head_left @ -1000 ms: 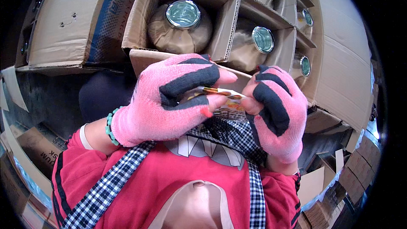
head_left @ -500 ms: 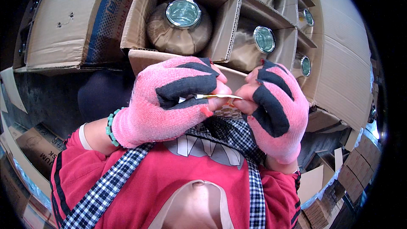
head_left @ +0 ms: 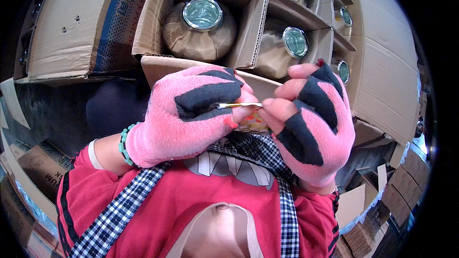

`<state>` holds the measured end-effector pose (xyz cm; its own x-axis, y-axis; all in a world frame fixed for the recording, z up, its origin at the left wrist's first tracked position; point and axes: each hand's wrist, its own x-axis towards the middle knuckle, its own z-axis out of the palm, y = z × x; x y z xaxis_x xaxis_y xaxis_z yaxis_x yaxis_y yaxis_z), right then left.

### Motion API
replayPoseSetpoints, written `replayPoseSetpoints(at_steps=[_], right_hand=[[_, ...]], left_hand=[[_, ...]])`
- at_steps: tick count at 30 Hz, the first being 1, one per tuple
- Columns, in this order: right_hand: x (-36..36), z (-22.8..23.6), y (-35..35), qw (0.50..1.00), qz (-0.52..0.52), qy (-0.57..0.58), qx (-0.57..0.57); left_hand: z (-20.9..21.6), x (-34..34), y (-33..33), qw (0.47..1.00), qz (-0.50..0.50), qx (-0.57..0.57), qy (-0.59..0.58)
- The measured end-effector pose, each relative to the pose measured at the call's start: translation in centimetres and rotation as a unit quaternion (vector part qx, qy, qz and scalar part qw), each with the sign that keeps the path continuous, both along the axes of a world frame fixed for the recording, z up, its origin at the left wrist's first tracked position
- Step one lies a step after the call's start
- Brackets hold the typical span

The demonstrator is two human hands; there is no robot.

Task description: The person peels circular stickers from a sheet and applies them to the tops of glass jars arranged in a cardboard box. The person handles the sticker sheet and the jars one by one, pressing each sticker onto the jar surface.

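The left hand [head_left: 189, 110] covers part of the thin strip [head_left: 232, 105]; the divided carton [head_left: 149, 31] is cut off at twelve o'clock.

Clock centred on the strip, 12 is wearer's front. Left hand [head_left: 191, 114] at 9, pink-and-black glove, bare fingertips, pinching a thin patterned strip [head_left: 241, 105], near edge-on to me. Right hand [head_left: 313, 122] at 3, same glove, fingertips at the strip's end; can't tell if gripping. Divided carton [head_left: 148, 28] at 12: clear round jar [head_left: 198, 40] at 11, silver-rimmed jar [head_left: 295, 43] at 1.
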<state>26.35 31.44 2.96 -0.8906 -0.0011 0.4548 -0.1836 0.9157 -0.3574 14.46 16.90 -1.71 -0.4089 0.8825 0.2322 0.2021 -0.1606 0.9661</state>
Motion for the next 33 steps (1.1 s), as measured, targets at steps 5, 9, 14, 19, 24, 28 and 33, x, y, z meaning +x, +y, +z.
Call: replayPoseSetpoints(at_steps=[5,9,14,19,24,28,33], right_hand=[[0.0,0.4,-0.2,1.0,0.009,-0.013,-0.019],[-0.6,1.2,2.4,0.993,-0.04,0.001,-0.114],[-8.3,-1.4,12.5,0.988,-0.118,-0.063,0.074],[-12.8,-5.2,15.6,0.944,-0.119,-0.201,0.231],[-13.6,-5.3,15.9,0.902,-0.16,-0.205,0.346],[-13.8,-3.8,14.9,0.883,-0.244,-0.157,0.37],[-9.5,2.3,9.7,0.972,-0.173,-0.018,-0.158]], left_hand=[[0.1,0.2,-0.1,0.997,0.013,-0.021,-0.069],[-0.9,0.1,0.1,0.982,0.029,-0.056,-0.177],[-0.9,-0.1,0.7,0.951,0.024,-0.127,-0.28],[-1.8,0.0,0.4,0.971,0.036,-0.098,-0.214],[-0.9,-0.2,0.0,0.967,0.019,-0.112,-0.228],[0.0,-0.5,-0.1,0.961,-0.004,-0.131,-0.245],[-0.8,-0.8,-0.6,0.964,0.053,-0.082,-0.245]])
